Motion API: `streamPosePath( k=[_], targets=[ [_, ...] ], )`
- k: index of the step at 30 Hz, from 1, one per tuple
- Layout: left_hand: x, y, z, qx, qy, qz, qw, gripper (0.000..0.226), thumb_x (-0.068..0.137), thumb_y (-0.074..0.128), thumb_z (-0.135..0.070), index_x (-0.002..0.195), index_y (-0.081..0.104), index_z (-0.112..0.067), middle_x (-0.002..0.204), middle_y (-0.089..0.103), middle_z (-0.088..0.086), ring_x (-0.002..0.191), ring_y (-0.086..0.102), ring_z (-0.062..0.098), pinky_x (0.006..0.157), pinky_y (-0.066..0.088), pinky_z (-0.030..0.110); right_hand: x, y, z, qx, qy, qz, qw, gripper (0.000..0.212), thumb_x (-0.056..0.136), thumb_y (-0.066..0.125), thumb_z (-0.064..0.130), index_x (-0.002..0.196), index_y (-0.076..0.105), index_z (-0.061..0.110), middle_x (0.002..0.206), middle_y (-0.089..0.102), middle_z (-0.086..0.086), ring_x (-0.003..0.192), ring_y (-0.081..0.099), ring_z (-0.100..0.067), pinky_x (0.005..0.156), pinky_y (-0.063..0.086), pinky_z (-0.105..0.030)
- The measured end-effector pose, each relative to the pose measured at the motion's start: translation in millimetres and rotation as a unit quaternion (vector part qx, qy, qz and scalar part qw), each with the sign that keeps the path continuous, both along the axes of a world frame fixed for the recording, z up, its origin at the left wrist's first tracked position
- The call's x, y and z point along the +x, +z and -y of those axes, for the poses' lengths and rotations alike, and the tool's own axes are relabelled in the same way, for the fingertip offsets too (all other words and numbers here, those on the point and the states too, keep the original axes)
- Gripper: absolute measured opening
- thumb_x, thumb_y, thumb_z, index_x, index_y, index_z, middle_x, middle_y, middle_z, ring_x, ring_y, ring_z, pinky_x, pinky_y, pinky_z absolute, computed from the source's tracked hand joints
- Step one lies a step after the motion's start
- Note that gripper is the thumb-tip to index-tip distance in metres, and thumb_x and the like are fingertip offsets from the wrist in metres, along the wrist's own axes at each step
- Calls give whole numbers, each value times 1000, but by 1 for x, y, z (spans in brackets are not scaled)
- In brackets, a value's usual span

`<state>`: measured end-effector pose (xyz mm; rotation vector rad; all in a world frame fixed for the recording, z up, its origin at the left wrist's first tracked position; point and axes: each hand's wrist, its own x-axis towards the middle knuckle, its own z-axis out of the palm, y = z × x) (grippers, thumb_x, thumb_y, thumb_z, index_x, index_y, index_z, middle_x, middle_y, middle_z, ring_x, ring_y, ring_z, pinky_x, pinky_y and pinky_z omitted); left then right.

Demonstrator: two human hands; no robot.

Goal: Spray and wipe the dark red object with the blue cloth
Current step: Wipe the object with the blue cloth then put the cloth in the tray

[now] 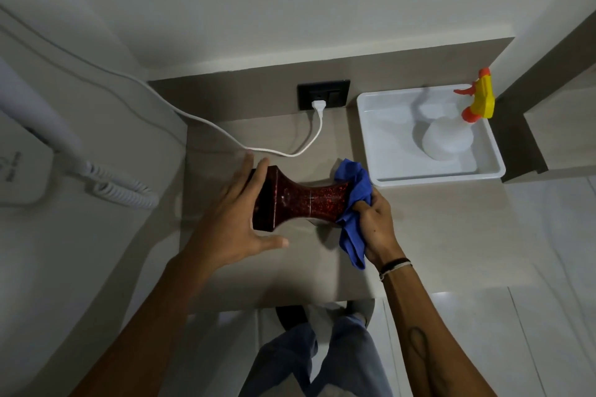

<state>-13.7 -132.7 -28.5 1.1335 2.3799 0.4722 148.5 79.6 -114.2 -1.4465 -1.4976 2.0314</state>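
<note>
A dark red, glittery object point(300, 200) with a narrow waist and flared ends lies on its side above the grey counter point(290, 267). My left hand point(235, 219) grips its wide left end, fingers spread over it. My right hand point(375, 222) is closed on a bunched blue cloth point(353, 200), pressed against the object's right end. A clear spray bottle point(448, 138) with a yellow and orange trigger head point(480, 97) lies in a white tray point(380, 151) at the back right, away from both hands.
A white cable point(283, 151) runs across the counter to a plug in the black wall socket point(323, 94). A wall-mounted white device with a coiled cord point(122, 190) hangs at the left. My legs show below the counter's front edge.
</note>
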Motion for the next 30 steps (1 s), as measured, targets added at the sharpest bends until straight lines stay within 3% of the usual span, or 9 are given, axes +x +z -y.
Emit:
streamPosePath(
  k=[2, 5, 8, 11, 13, 17, 20, 26, 30],
  targets=[
    [0, -1, -1, 56, -23, -84, 995, 134, 66, 96, -52, 171, 21, -18, 182, 12, 5, 168, 12, 29, 133, 23, 55, -2, 1, -1, 26, 10, -1, 1000, 55, 96, 39, -17, 139, 64, 4, 129, 72, -28, 121, 69, -48, 107, 56, -66],
    [4, -3, -6, 120, 15, -42, 992, 117, 61, 98, -31, 161, 40, -12, 162, 47, 5, 151, 45, 24, 123, 43, 43, 0, 14, 9, 111, 38, 9, 993, 61, 98, 40, -19, 152, 55, 5, 143, 68, -23, 132, 65, -40, 115, 51, -61],
    [2, -9, -5, 133, 33, -45, 990, 108, 58, 97, -29, 152, 48, -12, 144, 56, 5, 134, 54, 24, 111, 51, 39, 5, 27, 36, 239, 65, 9, 969, 75, 95, 41, -24, 165, 36, 3, 169, 46, -13, 158, 44, -24, 133, 35, -44],
    [2, -10, -11, 158, 44, -13, 986, 94, 63, 94, -32, 146, 55, -11, 140, 62, 7, 128, 60, 24, 108, 47, 25, -2, 50, 81, 310, 195, -65, 928, 64, 105, 50, -1, 166, 38, 16, 169, 47, -5, 155, 46, -5, 125, 43, -24],
    [6, -11, -15, 186, 21, -15, 982, 75, 70, 81, -41, 134, 64, -6, 128, 68, 6, 118, 64, 22, 104, 41, 12, 0, 50, 107, 344, 287, -103, 888, 75, 103, 50, -4, 170, 27, 20, 176, 34, -7, 164, 35, -15, 130, 38, -29],
    [2, -13, -7, 150, 52, -18, 987, 89, 57, 95, -29, 136, 59, -7, 129, 63, 6, 116, 61, 25, 100, 50, 30, 20, 18, 78, 408, 289, 17, 866, 92, 95, 51, -22, 172, 11, 8, 183, -1, -6, 171, 0, -25, 139, 13, -51],
    [7, -12, -8, 137, 61, -14, 989, 95, 56, 98, -23, 140, 56, -10, 131, 59, 4, 118, 58, 24, 99, 51, 32, 22, 19, 64, 356, 232, 84, 901, 93, 93, 52, -24, 171, 13, 8, 182, 0, -6, 171, 1, -27, 138, 17, -52],
    [9, -10, -14, 162, 67, 12, 984, 84, 61, 92, -30, 136, 62, -8, 131, 66, 8, 118, 65, 30, 103, 53, 44, 0, 31, 112, 360, 285, -106, 882, 98, 89, 42, -21, 174, 10, 15, 184, 2, 0, 172, 7, -21, 140, 13, -42],
    [9, -10, -9, 134, 77, -13, 988, 100, 54, 96, -30, 143, 55, -10, 135, 59, 5, 121, 59, 29, 102, 55, 45, 23, 6, 69, 358, 237, 47, 902, 93, 92, 53, -25, 171, 17, 9, 183, 6, -6, 171, 4, -27, 138, 15, -54]
  ],
)
